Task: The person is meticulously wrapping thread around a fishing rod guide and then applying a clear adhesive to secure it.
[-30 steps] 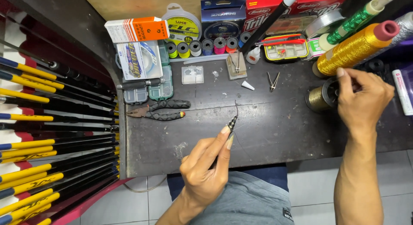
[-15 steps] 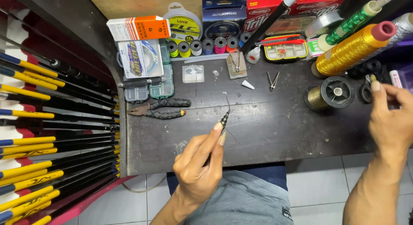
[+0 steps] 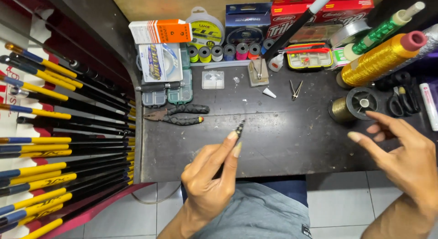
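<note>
Left hand (image 3: 207, 182) grip pinches thin black rod tip (image 3: 240, 127); right hand (image 3: 404, 157) grip wide; lure box (image 3: 309, 60) holds small tackle.

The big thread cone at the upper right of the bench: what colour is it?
The thread cone is metallic gold with a pinkish-red end, clearest in the head view.

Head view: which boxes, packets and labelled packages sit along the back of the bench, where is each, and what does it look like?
Orange and white box: back left, flat, rectangular.
Clear packet: just below that box, pale blue card inside.
Round line spool: right of the orange box, clear with a yellow label.
Dark blue box: back centre, round window.
Red boxes: back right, behind a black rod.
</note>
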